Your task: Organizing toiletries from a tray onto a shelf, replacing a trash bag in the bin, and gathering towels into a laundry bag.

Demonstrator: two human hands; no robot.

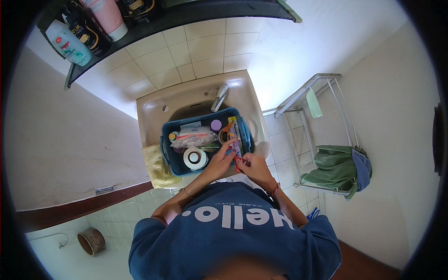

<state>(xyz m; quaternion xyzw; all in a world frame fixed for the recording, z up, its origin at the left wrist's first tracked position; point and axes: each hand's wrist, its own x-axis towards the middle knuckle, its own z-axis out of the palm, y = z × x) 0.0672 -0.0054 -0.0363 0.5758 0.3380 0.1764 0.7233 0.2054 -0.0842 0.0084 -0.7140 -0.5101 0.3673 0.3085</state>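
My left hand and my right hand meet over the right front of a blue plastic bin. Between them they hold a slim red and purple packet, gripped by the fingers of both; its contents cannot be made out. Inside the bin, a white roll stands on end nearest my left forearm. Behind it lies a clear plastic-wrapped pack. A purple round lid, a yellow-capped container and a narrow yellow-ended box are also in the bin.
The bin rests on a beige washbasin below a chrome tap. A yellow cloth hangs at the basin's left. Overhead, a dark shelf carries several bottles. At right stands a metal rack with a green towel.
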